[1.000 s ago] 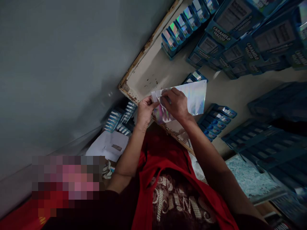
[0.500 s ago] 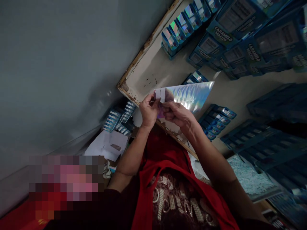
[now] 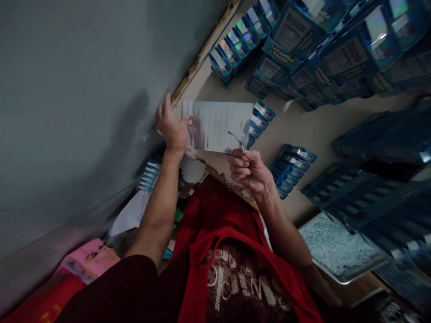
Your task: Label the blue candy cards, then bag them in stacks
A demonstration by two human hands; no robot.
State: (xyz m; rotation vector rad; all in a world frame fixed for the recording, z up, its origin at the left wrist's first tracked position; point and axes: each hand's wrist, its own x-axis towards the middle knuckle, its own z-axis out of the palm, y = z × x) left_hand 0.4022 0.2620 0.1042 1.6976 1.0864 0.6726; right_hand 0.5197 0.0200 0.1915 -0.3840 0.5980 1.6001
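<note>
My left hand (image 3: pixel 172 128) grips the left end of a shiny holographic sheet (image 3: pixel 218 126) between thumb and palm, its other fingers raised; it holds the sheet above the chipped corner of a pale table (image 3: pixel 303 130). My right hand (image 3: pixel 251 170) is closed below the sheet's lower right edge, pinching a thin strip (image 3: pixel 235 139) that sticks up toward the sheet. The picture is smeared by motion around both hands.
Blue printed boxes (image 3: pixel 303 54) are stacked at the table's far side, with rows of small blue packs (image 3: pixel 235 45) beside them and more packs (image 3: pixel 292 168) near my right hand. Dark blue trays (image 3: pixel 370 197) lie to the right. A grey wall (image 3: pixel 84 112) fills the left.
My hands have parted: the left carried the sheet left and up toward the table corner, and the right came away below it pinching a thin strip. The view shifted.
</note>
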